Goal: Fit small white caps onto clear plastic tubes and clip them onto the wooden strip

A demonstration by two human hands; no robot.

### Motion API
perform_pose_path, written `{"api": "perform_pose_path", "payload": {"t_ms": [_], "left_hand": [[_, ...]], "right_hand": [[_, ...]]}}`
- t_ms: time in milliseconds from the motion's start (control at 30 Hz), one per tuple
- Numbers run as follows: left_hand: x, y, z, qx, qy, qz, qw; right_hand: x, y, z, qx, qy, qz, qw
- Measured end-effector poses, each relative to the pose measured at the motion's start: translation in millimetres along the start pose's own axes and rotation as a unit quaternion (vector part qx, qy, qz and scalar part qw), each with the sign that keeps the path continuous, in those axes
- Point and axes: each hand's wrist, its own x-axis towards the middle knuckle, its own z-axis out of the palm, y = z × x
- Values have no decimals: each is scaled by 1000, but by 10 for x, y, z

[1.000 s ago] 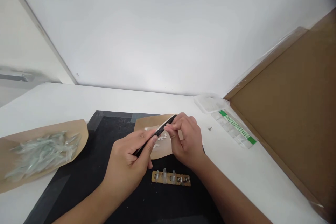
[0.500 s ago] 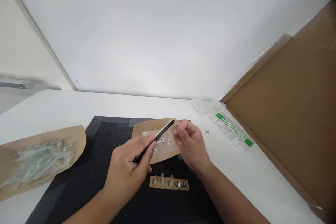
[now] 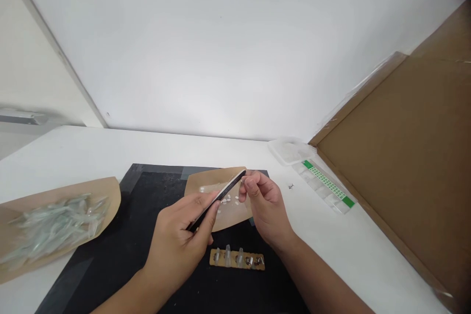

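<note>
My left hand (image 3: 180,235) grips a thin black file (image 3: 218,200) that slants up to the right. My right hand (image 3: 265,208) is pinched at the file's upper tip, fingers pressed together on something too small to make out. Both hands hover over a brown paper sheet (image 3: 206,181) strewn with small white pieces (image 3: 226,199). Just in front of the hands, a small brown strip (image 3: 237,259) carrying several clear nail tips lies on the black mat (image 3: 140,225).
A second brown paper (image 3: 110,189) with a heap of clear plastic pieces (image 3: 51,228) sits at the left. At the right lie a clear lidded tray (image 3: 290,149), a green-banded clear strip (image 3: 326,184) and a tiny metal bit (image 3: 291,186). A cardboard panel (image 3: 405,157) stands at the right.
My right hand drew away from the file half a second ago and has come back to its tip. The view shifted slightly.
</note>
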Motion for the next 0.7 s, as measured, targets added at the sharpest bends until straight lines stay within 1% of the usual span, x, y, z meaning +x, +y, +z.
{"api": "perform_pose_path", "payload": {"t_ms": [167,267,333,433,500,533,567,633,700], "left_hand": [[16,16,9,-8,3,1,1000],[1,16,11,-17,-4,-6,1000],[-14,14,10,-21,-5,-8,1000],[-28,15,7,-29,-5,-10,1000],[-29,15,7,-40,-8,-15,999],[-28,14,7,-49,-10,-21,999],[-26,13,8,-57,-12,-30,998],[-24,9,7,-74,-20,-51,996],[-24,9,1,-87,-25,-67,994]], "right_hand": [[-22,-58,39,-60,-3,-24,998],[-40,-55,27,-161,15,-63,985],[-47,-47,18,-264,39,-122,956],[-37,-35,14,-401,62,-239,882],[-16,-24,10,-447,60,-298,841],[-5,-18,6,-457,51,-316,830],[7,-13,0,-460,38,-326,825],[27,-14,-13,-456,4,-330,826],[44,-32,-22,-453,-12,-326,829]]}}
